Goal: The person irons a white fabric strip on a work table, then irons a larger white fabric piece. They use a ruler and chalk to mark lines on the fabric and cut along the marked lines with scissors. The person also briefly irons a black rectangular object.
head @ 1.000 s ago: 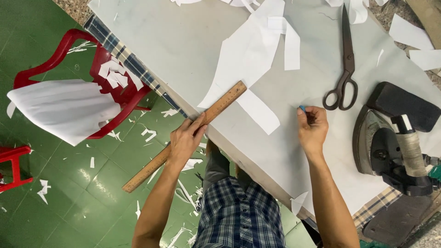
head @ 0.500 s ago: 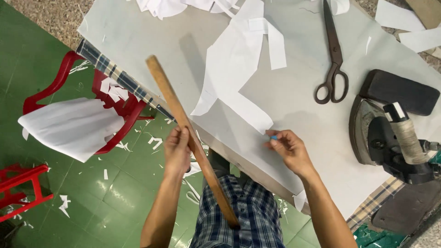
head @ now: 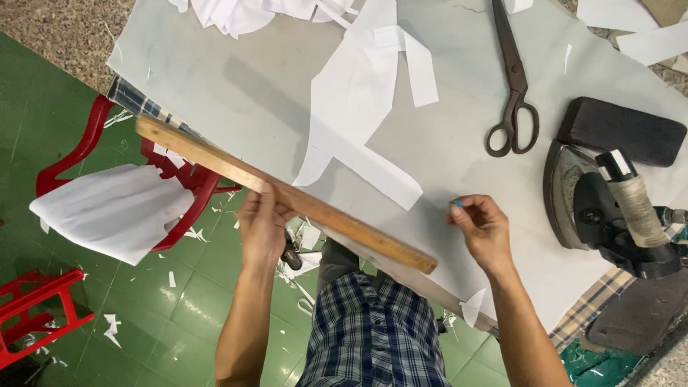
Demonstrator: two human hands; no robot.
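Room: a green tiled floor [head: 143, 315] littered with white offcuts, a red plastic chair [head: 188, 179] at the left with white cloth [head: 107, 211] draped over it.
Surface: a worktable under a pale grey cover [head: 236, 93], its checked padding showing at the near edge.
Left hand: the left hand [head: 262, 226] is closed around the middle of a long wooden ruler [head: 287, 197], held off the table's near edge.
Right hand: the right hand [head: 484, 228] rests on the cover, fingers pinched together on a small blue piece (chalk, most likely) [head: 456, 203].
Change: half a second ago the ruler stood steeply, one end over the person's lap; now it has swung nearly level, lying along the table's near edge, one end over the chair and the other near the right wrist. The right hand has drawn back a little from the fabric.
Meaning: the ruler looks to be on its way back to the cloth for lining up; nothing is being marked yet.
Fabric: white cut pieces [head: 358, 107] lie flat mid-table, just beyond the ruler.
Nearby: dark scissors [head: 512, 93] and a heavy iron [head: 609, 208] at the right, both untouched.
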